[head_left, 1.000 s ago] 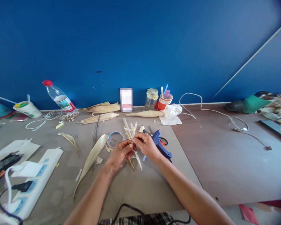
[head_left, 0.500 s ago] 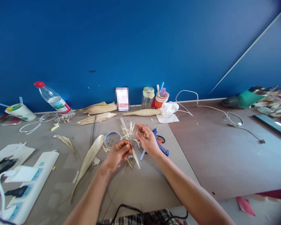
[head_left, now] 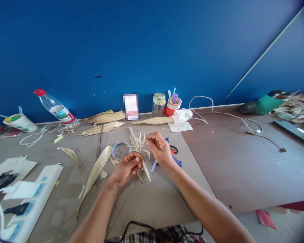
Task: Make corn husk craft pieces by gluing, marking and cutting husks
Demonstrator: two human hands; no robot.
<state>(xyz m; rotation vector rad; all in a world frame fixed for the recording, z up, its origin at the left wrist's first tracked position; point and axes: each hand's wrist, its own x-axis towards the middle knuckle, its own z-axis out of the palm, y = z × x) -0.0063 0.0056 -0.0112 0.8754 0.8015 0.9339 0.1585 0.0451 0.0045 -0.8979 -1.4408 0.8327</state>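
Pinched in my left hand (head_left: 126, 166) is the thin stem of a small corn husk flower, whose pale pointed petals (head_left: 142, 138) spread out above the fingers. The thumb and index finger of my right hand (head_left: 159, 148) close on the tip of one petal at the flower's right side; the exact contact is hard to see. Pale husk strips (head_left: 146, 172) lie on the table beneath the hands. Partly behind my right wrist is a blue glue gun (head_left: 177, 162). A clear roll of tape (head_left: 120, 151) lies just beyond my left hand.
A long dry husk (head_left: 96, 177) and thin dark wires (head_left: 99, 141) lie left. A white power strip (head_left: 44, 189) is at front left. Along the wall stand a tilted bottle (head_left: 58, 109), a jar (head_left: 158, 105) and red paper cups (head_left: 173, 107). A cable (head_left: 226, 116) crosses the right side.
The flower's petals now look more spread apart. My right hand has shifted slightly, still at the petals, while my left hand keeps its hold. The view has moved a little.
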